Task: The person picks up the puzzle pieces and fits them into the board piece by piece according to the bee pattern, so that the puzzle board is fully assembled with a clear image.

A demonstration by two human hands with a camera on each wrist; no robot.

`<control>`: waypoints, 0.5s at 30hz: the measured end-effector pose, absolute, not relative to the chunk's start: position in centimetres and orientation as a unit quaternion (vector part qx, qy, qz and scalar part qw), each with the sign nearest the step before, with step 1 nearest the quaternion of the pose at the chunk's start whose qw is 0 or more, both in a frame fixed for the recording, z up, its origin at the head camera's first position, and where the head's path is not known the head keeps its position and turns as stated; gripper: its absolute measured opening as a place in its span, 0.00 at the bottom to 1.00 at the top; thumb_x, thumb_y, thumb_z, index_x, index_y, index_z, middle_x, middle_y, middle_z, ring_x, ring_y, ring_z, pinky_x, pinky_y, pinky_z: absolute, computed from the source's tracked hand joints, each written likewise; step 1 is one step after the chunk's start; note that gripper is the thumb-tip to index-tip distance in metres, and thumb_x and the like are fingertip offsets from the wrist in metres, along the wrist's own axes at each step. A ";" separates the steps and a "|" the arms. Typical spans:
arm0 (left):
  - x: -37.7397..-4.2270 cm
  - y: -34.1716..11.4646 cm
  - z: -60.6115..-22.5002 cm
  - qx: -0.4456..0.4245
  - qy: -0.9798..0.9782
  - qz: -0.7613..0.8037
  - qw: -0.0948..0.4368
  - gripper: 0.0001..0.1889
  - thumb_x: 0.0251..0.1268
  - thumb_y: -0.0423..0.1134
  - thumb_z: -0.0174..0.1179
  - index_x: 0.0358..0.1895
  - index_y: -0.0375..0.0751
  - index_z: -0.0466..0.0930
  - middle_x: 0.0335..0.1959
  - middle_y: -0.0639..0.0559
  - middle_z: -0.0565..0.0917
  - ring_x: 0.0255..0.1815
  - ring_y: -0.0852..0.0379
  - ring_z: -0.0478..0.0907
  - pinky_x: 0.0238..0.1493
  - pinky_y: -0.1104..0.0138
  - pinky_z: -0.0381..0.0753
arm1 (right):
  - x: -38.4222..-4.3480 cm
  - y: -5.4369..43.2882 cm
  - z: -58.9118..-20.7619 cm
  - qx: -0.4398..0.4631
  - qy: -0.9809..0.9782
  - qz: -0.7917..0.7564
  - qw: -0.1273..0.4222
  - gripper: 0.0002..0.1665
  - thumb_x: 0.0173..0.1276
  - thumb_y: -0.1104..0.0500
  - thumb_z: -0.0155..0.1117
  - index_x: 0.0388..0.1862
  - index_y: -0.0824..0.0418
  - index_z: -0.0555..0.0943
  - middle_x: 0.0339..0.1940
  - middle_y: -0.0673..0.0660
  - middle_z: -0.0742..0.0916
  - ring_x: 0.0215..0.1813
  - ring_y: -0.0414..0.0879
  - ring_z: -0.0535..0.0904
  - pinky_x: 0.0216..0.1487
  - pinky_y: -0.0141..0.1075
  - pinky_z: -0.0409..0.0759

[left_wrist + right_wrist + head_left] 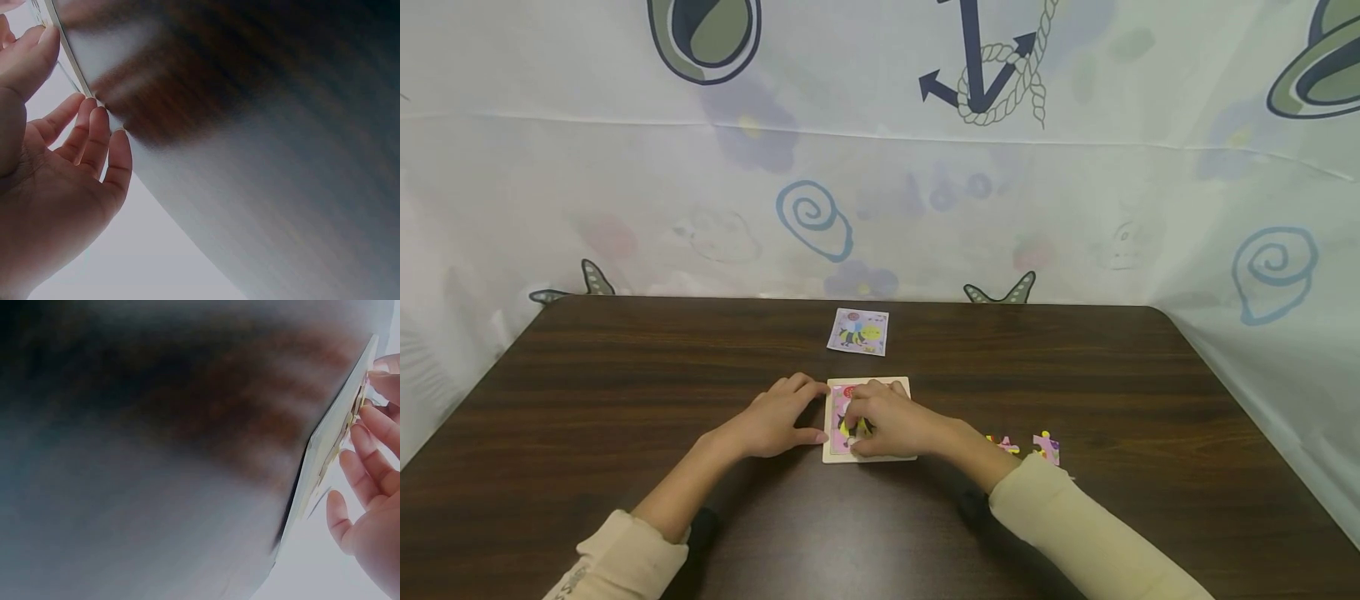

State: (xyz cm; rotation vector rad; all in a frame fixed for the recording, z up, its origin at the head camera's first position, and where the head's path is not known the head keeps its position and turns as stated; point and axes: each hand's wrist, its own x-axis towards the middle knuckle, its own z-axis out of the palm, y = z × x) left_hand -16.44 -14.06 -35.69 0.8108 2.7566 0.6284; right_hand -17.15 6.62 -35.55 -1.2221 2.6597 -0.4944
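Observation:
A small jigsaw board [838, 458] with a pale frame lies on the table, its pink and yellow picture partly filled in. My left hand [775, 421] touches the board's left side with thumb and fingertips, the fingers spread and gently bent. Over the picture, my right hand [891, 421] rests its fingertips on the puzzle pieces and covers much of the right part. The right wrist view shows those fingers [359, 472] loosely extended along the board's surface. Loose jigsaw pieces [1047, 447] lie right of the board, partly behind the right forearm.
A square picture card [859, 332] with a yellow bee lies beyond the board. The dark wood table [625, 375] ends at a white patterned curtain [910, 217] at the back.

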 end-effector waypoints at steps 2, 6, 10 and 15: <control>-16.4 -14.0 -35.7 0.276 0.932 0.212 0.098 0.31 0.55 0.47 0.64 0.60 0.35 0.67 0.52 0.43 0.70 0.54 0.43 0.66 0.50 0.47 0.67 | -17.1 6.7 -35.6 -0.411 0.892 -0.169 0.085 0.12 0.53 0.56 0.70 0.37 0.56 0.82 0.39 0.48 0.78 0.46 0.43 0.69 0.39 0.36 0.59; -16.4 -14.0 -35.7 0.277 0.932 0.212 0.098 0.31 0.55 0.46 0.64 0.60 0.35 0.67 0.52 0.43 0.70 0.54 0.43 0.66 0.49 0.47 0.67 | -17.1 6.7 -35.5 -0.413 0.891 -0.172 0.080 0.13 0.52 0.56 0.70 0.37 0.56 0.81 0.38 0.48 0.78 0.44 0.43 0.69 0.38 0.37 0.59; -16.4 -14.0 -35.7 0.277 0.932 0.213 0.099 0.31 0.55 0.46 0.64 0.60 0.35 0.67 0.52 0.42 0.70 0.54 0.43 0.66 0.49 0.46 0.67 | -17.1 6.7 -35.5 -0.413 0.891 -0.172 0.079 0.13 0.52 0.56 0.70 0.37 0.56 0.81 0.38 0.48 0.78 0.44 0.43 0.69 0.39 0.37 0.59; -16.3 -14.0 -35.6 0.276 0.932 0.213 0.098 0.30 0.55 0.45 0.64 0.59 0.34 0.67 0.52 0.42 0.70 0.54 0.43 0.66 0.49 0.46 0.67 | -17.1 6.7 -35.6 -0.416 0.889 -0.174 0.078 0.13 0.52 0.57 0.70 0.37 0.56 0.81 0.38 0.48 0.78 0.45 0.43 0.69 0.39 0.37 0.60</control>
